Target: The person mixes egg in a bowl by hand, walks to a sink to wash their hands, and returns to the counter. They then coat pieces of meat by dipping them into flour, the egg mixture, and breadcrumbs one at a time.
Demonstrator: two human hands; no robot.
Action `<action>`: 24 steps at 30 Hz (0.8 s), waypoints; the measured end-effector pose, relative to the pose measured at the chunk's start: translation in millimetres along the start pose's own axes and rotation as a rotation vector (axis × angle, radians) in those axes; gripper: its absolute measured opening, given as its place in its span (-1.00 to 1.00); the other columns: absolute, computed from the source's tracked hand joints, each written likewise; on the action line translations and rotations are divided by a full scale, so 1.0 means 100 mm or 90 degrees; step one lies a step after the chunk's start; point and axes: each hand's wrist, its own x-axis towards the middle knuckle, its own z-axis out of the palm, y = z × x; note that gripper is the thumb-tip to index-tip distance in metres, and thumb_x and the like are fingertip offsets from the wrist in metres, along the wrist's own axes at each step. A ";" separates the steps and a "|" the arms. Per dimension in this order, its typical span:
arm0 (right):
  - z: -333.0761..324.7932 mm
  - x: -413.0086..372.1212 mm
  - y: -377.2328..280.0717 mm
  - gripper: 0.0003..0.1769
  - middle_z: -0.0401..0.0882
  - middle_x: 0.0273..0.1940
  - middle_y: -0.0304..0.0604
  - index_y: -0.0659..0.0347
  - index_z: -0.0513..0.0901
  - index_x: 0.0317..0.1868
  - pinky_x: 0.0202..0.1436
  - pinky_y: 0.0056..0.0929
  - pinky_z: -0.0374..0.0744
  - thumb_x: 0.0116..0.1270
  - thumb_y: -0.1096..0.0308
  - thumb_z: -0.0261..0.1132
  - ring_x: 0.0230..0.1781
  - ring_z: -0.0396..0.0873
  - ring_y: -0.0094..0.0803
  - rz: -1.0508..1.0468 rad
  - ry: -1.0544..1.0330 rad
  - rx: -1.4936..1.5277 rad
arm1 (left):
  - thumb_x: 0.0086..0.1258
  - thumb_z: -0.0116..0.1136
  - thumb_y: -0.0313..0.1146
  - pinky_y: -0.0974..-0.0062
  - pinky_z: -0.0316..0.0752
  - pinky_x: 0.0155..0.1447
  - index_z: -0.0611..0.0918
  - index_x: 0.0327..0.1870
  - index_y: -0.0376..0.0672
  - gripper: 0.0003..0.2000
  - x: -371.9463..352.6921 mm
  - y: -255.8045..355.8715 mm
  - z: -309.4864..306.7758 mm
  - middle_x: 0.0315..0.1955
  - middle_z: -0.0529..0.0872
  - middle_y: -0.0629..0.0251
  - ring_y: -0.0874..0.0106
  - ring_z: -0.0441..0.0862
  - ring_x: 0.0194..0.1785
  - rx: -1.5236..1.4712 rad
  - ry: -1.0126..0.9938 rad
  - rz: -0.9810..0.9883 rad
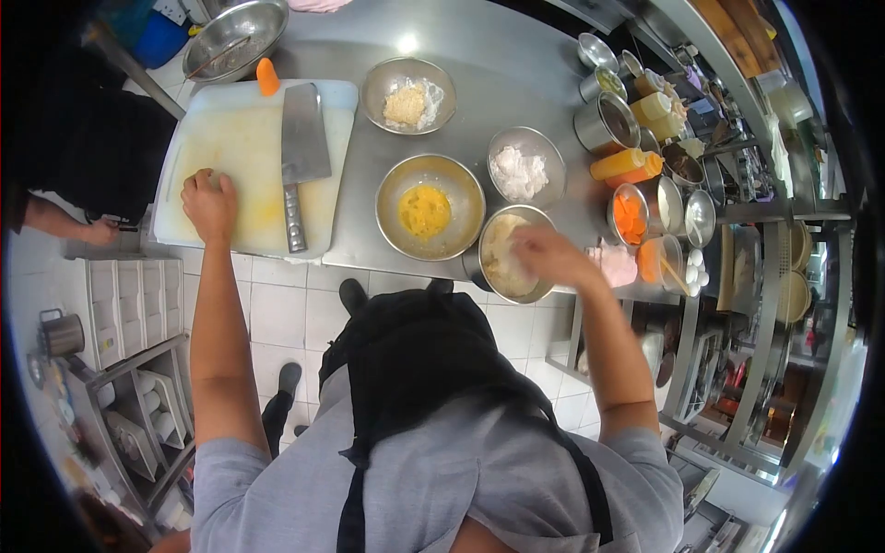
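Worktop point(516, 55) of steel carries everything in use and is crowded on its right side. White cutting board point(230, 138) lies at its left end, the near edge level with the worktop's own edge. Four steel bowls stand beside the board: egg bowl point(430, 207) in the middle, crumb bowl point(408, 95) behind it, flour bowl point(525, 166) to the right, and nearest bowl point(502, 263), with a pale filling, at the very front, where it appears to reach past the worktop edge. In my judgement a downward push on that front rim could tip it to the tiled floor. Cleaver point(300, 147) lies flat on the board, handle toward the person and near the left hand point(207, 203); a careless sweep of that arm could knock it off. A second person's hand point(97, 230) is at the far left, apart from the board. Left hand rests on the board, knuckles up and fingers curled in; whether it closes on anything cannot be told. Right hand point(553, 253) is over the nearest bowl, fingers pointing down into it, blurred, so its grip cannot be told either. Carrot stub point(267, 76) stands at the board's far edge.
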 end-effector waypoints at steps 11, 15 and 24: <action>-0.15 0.07 -0.04 -0.81 0.59 -0.30 0.07 0.30 0.60 -0.18 -0.09 -0.26 0.54 0.42 0.34 0.16 -0.22 0.58 -0.18 -0.055 -0.078 0.032 | 0.37 0.18 -0.22 0.04 0.47 0.19 0.67 0.06 -0.18 -0.67 -0.01 0.01 -0.01 0.09 0.64 0.01 -0.01 0.56 0.14 -0.009 0.008 0.017; 0.26 0.28 0.17 -0.77 0.62 -0.23 0.12 0.31 0.57 -0.19 -0.06 -0.17 0.54 0.43 0.29 0.12 -0.18 0.59 -0.04 -0.147 -0.029 -0.072 | 0.38 0.17 -0.22 0.04 0.45 0.18 0.67 0.04 -0.20 -0.68 -0.01 0.02 -0.01 0.05 0.64 -0.01 -0.01 0.56 0.12 -0.008 0.017 0.022; 0.29 0.51 0.23 -0.68 0.62 -0.10 0.25 0.30 0.59 -0.06 0.07 -0.04 0.51 0.47 0.22 0.06 -0.02 0.59 0.12 -0.204 0.079 -0.130 | 0.37 0.17 -0.22 0.05 0.46 0.19 0.67 0.03 -0.19 -0.69 -0.01 0.03 -0.03 0.05 0.64 0.01 0.00 0.55 0.12 -0.003 0.016 0.023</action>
